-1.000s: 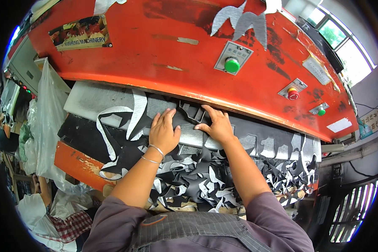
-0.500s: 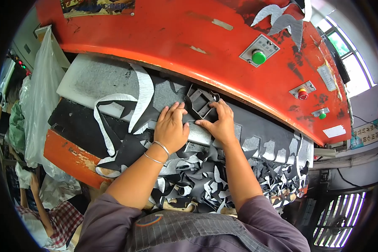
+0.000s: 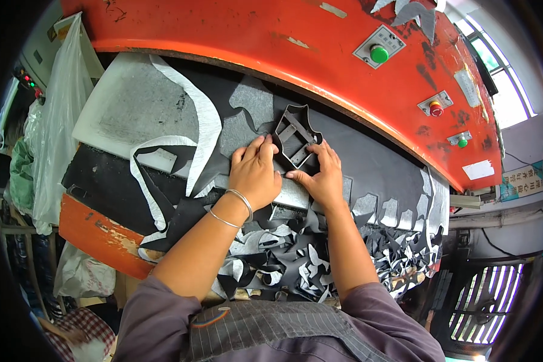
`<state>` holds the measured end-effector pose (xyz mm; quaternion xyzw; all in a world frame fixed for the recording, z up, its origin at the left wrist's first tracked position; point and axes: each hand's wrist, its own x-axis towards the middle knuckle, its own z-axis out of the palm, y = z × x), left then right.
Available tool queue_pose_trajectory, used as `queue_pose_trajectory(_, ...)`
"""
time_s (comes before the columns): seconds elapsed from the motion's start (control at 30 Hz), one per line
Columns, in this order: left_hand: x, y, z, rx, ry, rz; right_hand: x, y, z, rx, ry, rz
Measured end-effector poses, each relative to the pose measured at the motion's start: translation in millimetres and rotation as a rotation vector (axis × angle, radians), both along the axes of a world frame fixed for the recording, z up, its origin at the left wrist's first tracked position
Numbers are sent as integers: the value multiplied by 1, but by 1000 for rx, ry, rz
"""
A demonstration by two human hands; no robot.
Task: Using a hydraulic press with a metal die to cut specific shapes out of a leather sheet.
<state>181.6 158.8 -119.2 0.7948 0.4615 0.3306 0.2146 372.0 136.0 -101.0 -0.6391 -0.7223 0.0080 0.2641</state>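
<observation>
While both hands press flat, the left hand (image 3: 256,175) and right hand (image 3: 323,178) steady a black open-frame cutting die (image 3: 297,136) on grey sheet (image 3: 247,114). Fingers spread, touching its near edge, not clamped. Die: angular outline, cross-bars inside.

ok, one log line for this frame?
left hand: flat on grey sheet, fingertips at cutting die | right hand: on die's near edge | scraps: piled near body
</observation>
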Motion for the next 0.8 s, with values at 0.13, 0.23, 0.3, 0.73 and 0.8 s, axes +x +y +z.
queue_pose_trajectory(0.13,-1,4,2,-11,-7,-14,2,1,2,14,8,-8)
queue_pose_trajectory(0.23,1,4,5,-2,0,-17,6,2,7,-16,4,16)
queue_pose_trajectory(0.3,3,3,9,25,6,-2,8,2,13,-26,0,35)
queue_pose_trajectory(0.73,10,-9,19,27,26,5,47,13,26,-98,4,195)
queue_pose_trajectory(0.8,9,-9,21,46,25,-21,53,18,30,-147,35,242)
